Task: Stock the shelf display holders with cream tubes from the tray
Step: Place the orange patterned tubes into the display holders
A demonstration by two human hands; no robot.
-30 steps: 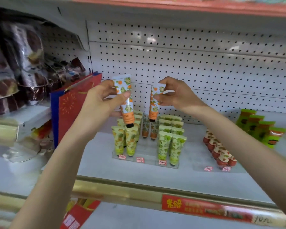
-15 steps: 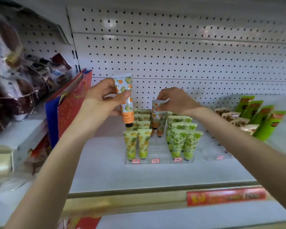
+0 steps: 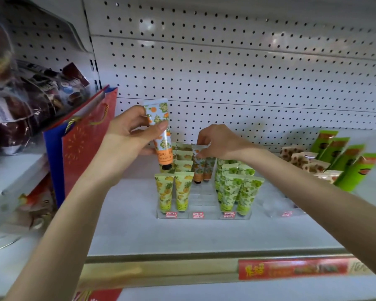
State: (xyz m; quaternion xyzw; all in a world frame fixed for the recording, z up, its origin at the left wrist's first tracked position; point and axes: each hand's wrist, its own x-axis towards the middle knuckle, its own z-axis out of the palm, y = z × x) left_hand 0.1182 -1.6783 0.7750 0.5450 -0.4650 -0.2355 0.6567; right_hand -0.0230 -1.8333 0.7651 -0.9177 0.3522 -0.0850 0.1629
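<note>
A clear display holder (image 3: 201, 210) stands on the white shelf with rows of cream tubes: yellow pineapple tubes (image 3: 174, 192) on the left, green tubes (image 3: 237, 192) on the right. My left hand (image 3: 126, 140) grips an orange-patterned tube (image 3: 160, 131), cap down, above the holder's back left. My right hand (image 3: 217, 142) pinches the top of a second orange-patterned tube (image 3: 197, 168) that stands cap down in the middle row beside another orange tube (image 3: 209, 168). The tray is out of view.
A red and blue gift bag (image 3: 83, 146) stands left of the holder. Bagged goods (image 3: 20, 94) fill the left shelf. Green boxes (image 3: 345, 161) and small patterned packs (image 3: 306, 159) sit at the right. A pegboard wall (image 3: 248, 72) backs the shelf, whose front edge (image 3: 161, 270) is gold-trimmed.
My right hand has lowered its orange tube into the holder's middle row. My left hand stays raised with its tube. The camera has moved closer and to the left.
</note>
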